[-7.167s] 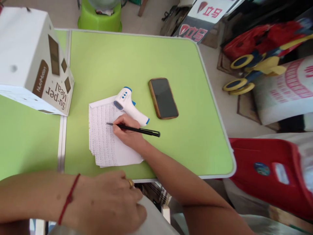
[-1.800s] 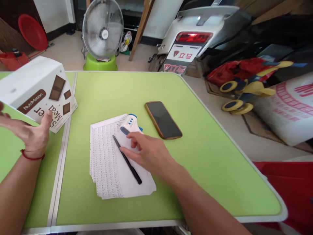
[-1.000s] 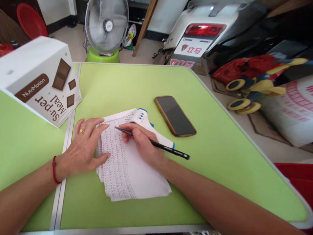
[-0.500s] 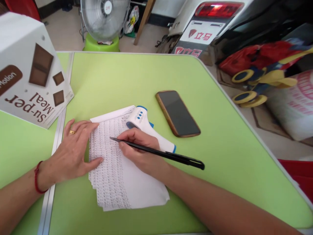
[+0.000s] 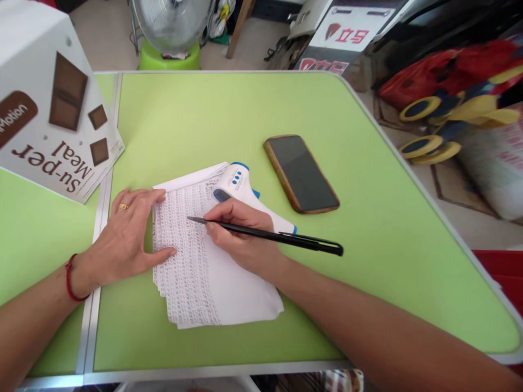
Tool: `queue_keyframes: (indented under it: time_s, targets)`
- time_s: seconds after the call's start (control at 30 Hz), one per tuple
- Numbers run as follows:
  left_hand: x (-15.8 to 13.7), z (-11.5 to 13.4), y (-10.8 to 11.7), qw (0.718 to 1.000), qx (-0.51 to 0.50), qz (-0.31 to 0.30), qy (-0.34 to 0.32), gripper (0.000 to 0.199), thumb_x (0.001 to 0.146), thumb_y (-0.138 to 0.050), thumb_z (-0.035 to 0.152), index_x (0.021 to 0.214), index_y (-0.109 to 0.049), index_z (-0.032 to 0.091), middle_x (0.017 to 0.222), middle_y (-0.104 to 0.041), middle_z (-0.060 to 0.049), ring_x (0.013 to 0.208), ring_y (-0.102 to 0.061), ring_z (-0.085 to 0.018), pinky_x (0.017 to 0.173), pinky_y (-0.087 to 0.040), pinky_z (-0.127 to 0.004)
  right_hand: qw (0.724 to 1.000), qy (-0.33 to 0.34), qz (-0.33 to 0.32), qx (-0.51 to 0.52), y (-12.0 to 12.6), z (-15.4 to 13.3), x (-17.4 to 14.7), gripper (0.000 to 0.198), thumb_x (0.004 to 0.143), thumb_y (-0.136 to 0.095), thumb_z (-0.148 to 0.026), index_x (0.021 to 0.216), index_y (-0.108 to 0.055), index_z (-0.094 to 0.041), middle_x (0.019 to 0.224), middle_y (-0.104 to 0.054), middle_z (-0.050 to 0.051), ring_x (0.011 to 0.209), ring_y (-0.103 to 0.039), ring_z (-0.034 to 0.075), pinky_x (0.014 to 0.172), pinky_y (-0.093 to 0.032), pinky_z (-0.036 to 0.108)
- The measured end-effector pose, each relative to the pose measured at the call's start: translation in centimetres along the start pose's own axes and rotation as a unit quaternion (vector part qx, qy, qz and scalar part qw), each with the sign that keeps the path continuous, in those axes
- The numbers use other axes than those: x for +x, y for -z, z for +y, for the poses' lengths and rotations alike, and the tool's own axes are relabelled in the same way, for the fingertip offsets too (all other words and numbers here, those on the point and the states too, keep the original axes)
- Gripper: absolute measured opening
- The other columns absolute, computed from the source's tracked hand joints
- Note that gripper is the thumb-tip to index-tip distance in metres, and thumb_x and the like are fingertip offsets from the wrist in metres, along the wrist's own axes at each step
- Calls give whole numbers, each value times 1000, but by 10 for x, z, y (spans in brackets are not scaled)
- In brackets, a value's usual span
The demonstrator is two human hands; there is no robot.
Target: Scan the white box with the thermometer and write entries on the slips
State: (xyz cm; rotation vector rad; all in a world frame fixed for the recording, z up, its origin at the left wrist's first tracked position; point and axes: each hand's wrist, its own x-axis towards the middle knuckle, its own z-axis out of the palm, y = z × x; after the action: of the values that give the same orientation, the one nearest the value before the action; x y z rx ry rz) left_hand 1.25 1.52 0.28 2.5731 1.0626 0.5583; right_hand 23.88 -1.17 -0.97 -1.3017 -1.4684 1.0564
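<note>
A stack of paper sheets (image 5: pixel 241 294), its left part covered in rows of handwriting, lies on the green table (image 5: pixel 196 120). My right hand (image 5: pixel 245 237) grips a black pen (image 5: pixel 281 238), its tip over the written rows; whether it touches the paper I cannot tell. My left hand (image 5: pixel 131 234) rests at the left edge of the stack, thumb and fingers apart, holding nothing. Across the top right of the sheets lies a white and blue infrared thermometer (image 5: pixel 241 188), partly hidden behind my right hand.
A smartphone (image 5: pixel 304 174) in a brown case lies right of the thermometer. At the left stands a white box (image 5: pixel 57 158) with chocolate pictures. Beyond the table are a fan (image 5: pixel 171 22) on a green stool (image 5: pixel 169 57) and a yellow-and-blue wheeled object (image 5: pixel 449 120).
The camera view has tilted down, so everything on the table appears higher and its front edge now shows. Both hands keep nearly the same place on the paper.
</note>
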Motion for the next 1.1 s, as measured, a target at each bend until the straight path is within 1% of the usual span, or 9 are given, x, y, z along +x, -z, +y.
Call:
queue_keyframes:
  time_s: [0.2,0.37,0.5,0.63,0.93,1.1]
  targets:
    - [0,0,1,1000,1,-6,-6,72,80,-72,42,135,-32,21,125,-54,-13,119,-50,-34,109,-30,-59,999,30,-9,-27,1,-3,0,6,73,-57,-23,72,-63,-21,64,-64,-1,55,-54,11,50,-43,24]
    - [-1,-1,0,1000,-3,-3,-7,70,80,-72,42,135,-33,20,125,-55,-13,119,-51,-34,110,-30,-59,998,54,-20,-30,0,-2,-2,6,74,-56,-22,73,-62,-20,62,-63,-1,53,-54,11,49,-42,23]
    - [-2,-1,-1,1000,-2,-5,-6,71,81,-71,43,135,-33,19,128,-54,-14,120,-50,-34,111,-28,-60,996,50,-38,-55,-1,-2,-3,8,77,-56,-22,75,-64,-20,63,-65,-1,55,-56,10,50,-44,23]
    - [-2,-1,0,1000,3,-14,0,72,81,-72,43,135,-32,18,129,-53,-14,121,-49,-33,112,-27,-59,995,58,-38,-74,-1,-3,-4,9,77,-56,-21,76,-64,-19,66,-67,-1,57,-57,10,52,-45,22]
    - [-3,-2,0,1000,8,-13,-3,74,80,-73,44,135,-32,16,129,-53,-15,121,-49,-33,112,-28,-59,993,84,-38,-79,-2,-1,-4,8,79,-56,-19,77,-64,-19,65,-67,-1,56,-56,9,51,-44,21]
    - [-3,-1,0,1000,11,-12,-8,71,82,-71,43,135,-32,16,130,-53,-15,122,-49,-33,112,-27,-59,991,95,-36,-86,-3,0,-4,8,79,-55,-18,77,-63,-19,64,-66,-2,54,-56,9,50,-43,21]
